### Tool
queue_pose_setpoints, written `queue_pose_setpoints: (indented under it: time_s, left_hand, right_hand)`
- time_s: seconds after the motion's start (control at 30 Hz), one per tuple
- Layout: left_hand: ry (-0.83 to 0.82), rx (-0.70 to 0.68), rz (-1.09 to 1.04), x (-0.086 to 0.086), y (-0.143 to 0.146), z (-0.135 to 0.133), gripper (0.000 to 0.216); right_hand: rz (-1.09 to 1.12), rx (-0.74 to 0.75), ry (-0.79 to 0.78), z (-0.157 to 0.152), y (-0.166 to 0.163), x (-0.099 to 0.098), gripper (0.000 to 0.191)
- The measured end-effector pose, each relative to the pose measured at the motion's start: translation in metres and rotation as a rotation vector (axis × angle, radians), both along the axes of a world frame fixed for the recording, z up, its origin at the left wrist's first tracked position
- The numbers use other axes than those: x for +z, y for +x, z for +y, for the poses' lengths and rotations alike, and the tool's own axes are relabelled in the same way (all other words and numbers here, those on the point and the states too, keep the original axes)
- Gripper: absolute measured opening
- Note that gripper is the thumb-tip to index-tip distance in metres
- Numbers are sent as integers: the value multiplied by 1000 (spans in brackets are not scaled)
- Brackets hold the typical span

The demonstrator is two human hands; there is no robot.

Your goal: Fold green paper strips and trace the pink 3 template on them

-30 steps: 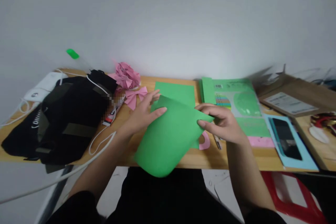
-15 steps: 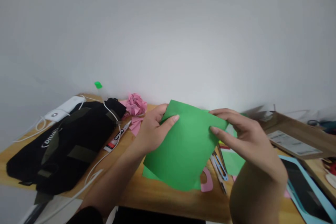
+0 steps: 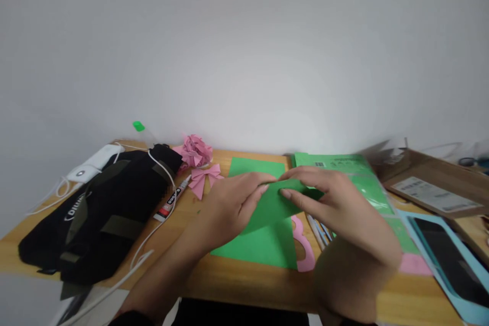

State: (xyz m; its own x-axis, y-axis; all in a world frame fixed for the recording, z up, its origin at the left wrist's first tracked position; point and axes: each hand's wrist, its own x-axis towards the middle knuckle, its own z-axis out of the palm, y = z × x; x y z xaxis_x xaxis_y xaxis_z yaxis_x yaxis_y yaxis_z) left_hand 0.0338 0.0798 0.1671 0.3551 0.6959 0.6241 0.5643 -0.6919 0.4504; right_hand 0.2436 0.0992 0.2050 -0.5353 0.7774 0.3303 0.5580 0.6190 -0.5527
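Note:
A piece of green paper [image 3: 270, 206] is held above the table between my two hands, its top edge bent over toward me. My left hand [image 3: 235, 202] pinches it at the left of that edge, thumb on the near side. On the right, my right hand [image 3: 330, 196] grips the other end between thumb and fingers. Beneath lies a larger green sheet [image 3: 263, 254] flat on the wood, partly covered by my hands and the held paper. A pink paper cutout with curved openings [image 3: 305, 262] rests at that sheet's right edge.
A pink paper bow [image 3: 204, 177], crumpled pink paper [image 3: 195, 150] and a glue tube [image 3: 170, 204] lie left, beside a black bag [image 3: 103, 209] and white cable. Rightward are a green paper pack [image 3: 344, 163], pens [image 3: 318, 232], a phone [image 3: 446, 254] and a cardboard box [image 3: 439, 183].
The green paper has gone from hanging open toward me to being bent over at its top edge. My hands have come closer together, and the larger sheet below shows more.

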Motion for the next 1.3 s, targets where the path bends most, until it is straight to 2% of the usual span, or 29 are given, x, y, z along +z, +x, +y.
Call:
queue_pose_setpoints:
  time_s: [0.2,0.33,0.47,0.67,0.9,1.0,1.17,1.3]
  left_hand:
    - [-25,-46,37,-1,1,-4,20]
    - [-29,-50,68,-2,5,-1,22]
    - [-54,-58,69,-2,9,2,22]
    - [-63,1,-125,2,9,6,9]
    - [-148,45,-271,13,14,14,23]
    - [-170,49,-330,14,19,16,25]
    - [-140,55,-388,11,27,17,10]
    - [-145,54,-386,7,28,17,9]
  right_hand:
    - [61,32,-91,4,9,-9,7]
    - [-30,84,-236,10,13,-11,31]
    - [-15,127,-295,14,17,-12,33]
    - [165,123,-184,14,24,-10,21]
    - [334,1,-58,8,27,-8,8]
    - [309,-14,-33,6,27,-6,7]
    - [206,-153,51,0,16,-5,12]
    - [171,-164,74,-2,9,-6,15]
